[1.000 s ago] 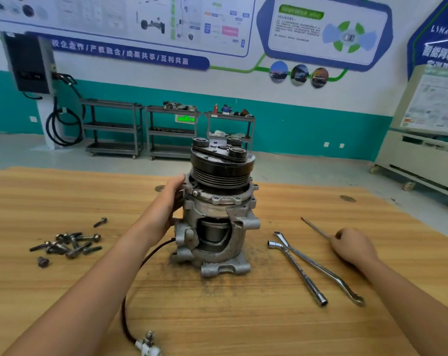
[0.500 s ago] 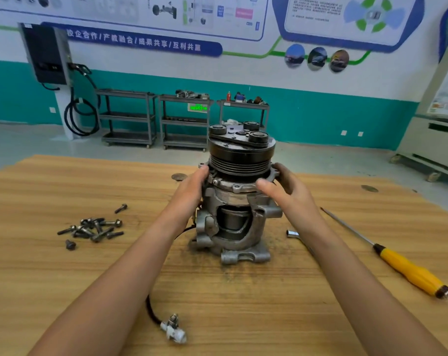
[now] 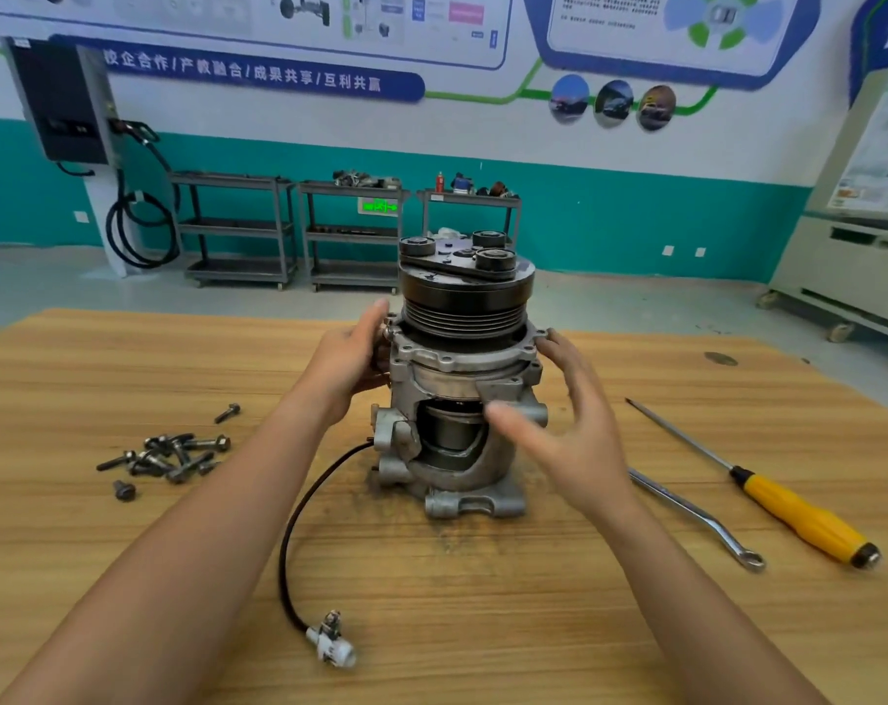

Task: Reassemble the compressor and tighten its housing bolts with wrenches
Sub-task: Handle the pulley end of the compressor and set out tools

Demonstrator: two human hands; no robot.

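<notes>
A wooden table [image 3: 482, 628] holds the compressor [image 3: 457, 366], upright between the hands. The left hand [image 3: 345, 363] grips its side; the right hand [image 3: 579, 440] is spread open alongside. A wrench [image 3: 696, 516] and a screwdriver [image 3: 798, 516] lie beyond the right hand, bolts [image 3: 177, 455] beyond the left.

The right hand [image 3: 574, 429] has left the screwdriver [image 3: 798, 511] near the table's right edge and come to the compressor [image 3: 462, 379]. Its clasp on the housing has since loosened, and the fingers are now spread.
</notes>
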